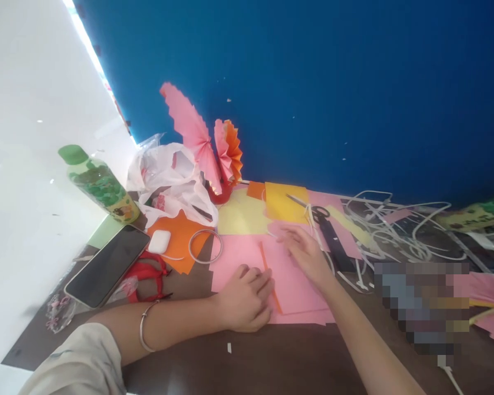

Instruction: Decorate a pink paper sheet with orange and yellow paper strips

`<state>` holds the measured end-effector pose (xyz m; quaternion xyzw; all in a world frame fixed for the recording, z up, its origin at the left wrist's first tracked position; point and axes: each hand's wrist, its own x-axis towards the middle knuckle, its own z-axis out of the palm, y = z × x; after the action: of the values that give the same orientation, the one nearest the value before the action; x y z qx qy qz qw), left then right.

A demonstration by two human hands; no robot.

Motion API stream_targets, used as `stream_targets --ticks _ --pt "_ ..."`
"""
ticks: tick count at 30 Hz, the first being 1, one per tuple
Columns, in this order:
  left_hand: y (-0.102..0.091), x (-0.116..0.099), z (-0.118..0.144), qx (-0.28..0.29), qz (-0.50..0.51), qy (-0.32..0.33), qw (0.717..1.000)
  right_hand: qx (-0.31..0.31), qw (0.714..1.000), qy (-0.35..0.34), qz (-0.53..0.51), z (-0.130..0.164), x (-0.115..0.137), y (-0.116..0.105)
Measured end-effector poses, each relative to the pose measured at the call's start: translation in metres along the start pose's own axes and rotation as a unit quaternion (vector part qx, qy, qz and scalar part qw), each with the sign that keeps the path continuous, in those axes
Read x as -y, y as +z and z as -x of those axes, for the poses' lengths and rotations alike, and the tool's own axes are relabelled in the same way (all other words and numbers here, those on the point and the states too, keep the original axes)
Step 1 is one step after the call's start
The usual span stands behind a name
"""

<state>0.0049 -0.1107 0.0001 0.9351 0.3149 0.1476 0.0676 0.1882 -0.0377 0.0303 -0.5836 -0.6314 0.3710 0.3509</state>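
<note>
pink paper (247, 255) | orange strip (267, 269) | blue wall (313, 82)

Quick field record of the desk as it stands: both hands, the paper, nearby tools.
left hand: curled, resting on pink paper
right hand: flat on the same sheet, fingers spread
orange strip: lies on the sheet between the hands
scissors: beyond the right hand, untouched
phone: screen dark, left of the sheet
bottle: green cap, far left

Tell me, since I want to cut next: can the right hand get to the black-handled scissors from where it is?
Probably yes. The right hand lies flat on the pink paper, and the scissors sit just beyond its fingers with only paper between them.
</note>
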Motion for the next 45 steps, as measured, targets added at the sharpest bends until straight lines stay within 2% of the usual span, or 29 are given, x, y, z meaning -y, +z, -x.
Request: stream_targets --ticks 3,7,11,16,19,21,24,26,30,36,40,41,43,45 --pt "0.0 0.0 -0.001 -0.019 0.012 -0.022 1.0 -0.084 0.991 -0.037 0.094 0.027 -0.014 -0.024" --pt "0.001 0.0 -0.003 -0.04 0.027 -0.063 0.997 -0.115 0.974 -0.082 0.177 0.045 -0.048 -0.037" --pt "0.004 0.001 -0.005 -0.055 0.05 -0.115 0.991 -0.149 0.967 -0.111 0.177 0.043 -0.07 -0.04" --pt "0.006 -0.001 -0.003 -0.053 0.055 -0.14 0.987 -0.167 0.975 -0.106 0.105 0.042 -0.075 -0.042" --pt "0.001 -0.002 -0.003 -0.027 0.052 -0.151 0.987 -0.176 0.975 -0.105 0.082 0.046 -0.069 -0.043" --pt "-0.005 -0.001 -0.006 0.012 0.053 -0.147 0.988 -0.195 0.974 -0.098 0.067 0.05 -0.064 -0.044" --pt "-0.014 0.002 -0.014 0.081 0.061 -0.123 0.987 -0.257 0.963 -0.075 0.04 0.058 -0.06 -0.047" --pt "-0.017 0.004 -0.018 0.113 0.068 -0.106 0.986 -0.316 0.947 -0.058 0.017 0.063 -0.062 -0.049" --pt "-0.015 0.005 -0.021 0.141 0.07 -0.096 0.983 -0.418 0.907 -0.033 -0.029 0.067 -0.074 -0.056" --pt "-0.02 0.01 -0.024 0.15 0.044 -0.121 0.98 -0.504 0.861 -0.008 -0.065 0.059 -0.093 -0.072" --pt "-0.036 0.016 -0.052 0.19 0.064 -0.211 0.957 -0.509 0.857 0.007 -0.073 0.053 -0.104 -0.078" --pt "-0.04 0.016 -0.066 0.174 0.09 -0.221 0.955 -0.506 0.859 0.01 -0.073 0.051 -0.106 -0.078" --pt "-0.042 0.016 -0.101 0.106 0.122 -0.238 0.958 -0.498 0.865 0.012 -0.068 0.05 -0.108 -0.078" --pt "-0.038 0.016 -0.142 0.036 0.118 -0.265 0.956 -0.486 0.872 0.009 -0.054 0.05 -0.108 -0.077"
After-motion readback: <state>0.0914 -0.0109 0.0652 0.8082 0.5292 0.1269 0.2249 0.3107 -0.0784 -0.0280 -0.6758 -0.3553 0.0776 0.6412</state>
